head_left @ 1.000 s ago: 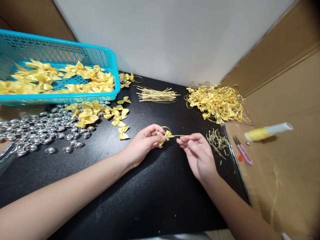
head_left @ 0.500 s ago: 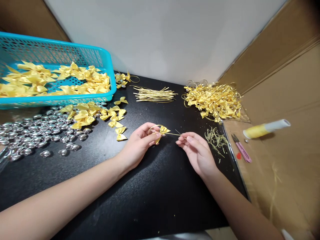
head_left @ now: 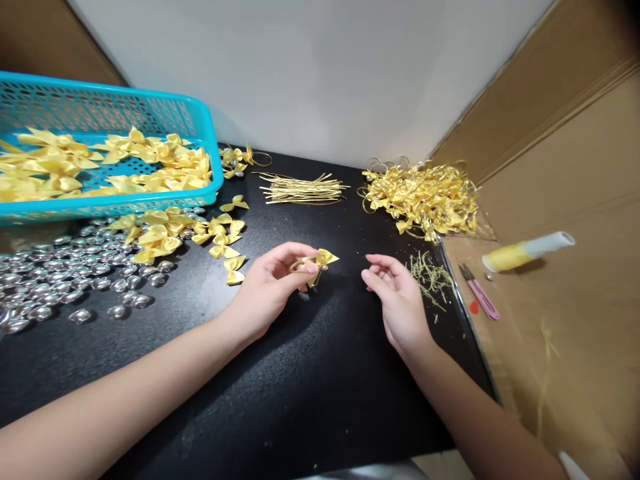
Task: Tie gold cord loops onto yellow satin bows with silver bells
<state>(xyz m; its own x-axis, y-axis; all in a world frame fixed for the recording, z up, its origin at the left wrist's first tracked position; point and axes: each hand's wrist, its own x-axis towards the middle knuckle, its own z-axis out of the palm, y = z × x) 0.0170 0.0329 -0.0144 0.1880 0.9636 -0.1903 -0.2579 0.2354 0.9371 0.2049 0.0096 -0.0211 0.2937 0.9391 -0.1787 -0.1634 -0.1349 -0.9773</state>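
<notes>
My left hand [head_left: 273, 280] pinches a yellow ribbon bow [head_left: 326, 259] between thumb and fingers, above the black table [head_left: 280, 400]. A gold loop shows by the fingers behind the bow, and a small shiny bead sits at its centre. To the right, my right hand [head_left: 397, 293] is held apart from the bow. A gap shows between its thumb and forefinger, with nothing visible in it. Nearest to that hand lies a heap of short gold cord scraps [head_left: 430, 277].
A turquoise basket [head_left: 213, 157] of yellow bows stands back left, with silver beads [head_left: 65, 273] and loose bows [head_left: 227, 233] before it. Gold ties [head_left: 303, 190] lie at the back, beside a pile of looped bows [head_left: 425, 197]. Pink-handled snips [head_left: 483, 293] and a tube [head_left: 527, 252] rest at right.
The gold strand stretched from the bow to my right hand is no longer between them. My right hand's fingers have parted. My left hand still holds the bow, and the view has shifted slightly.
</notes>
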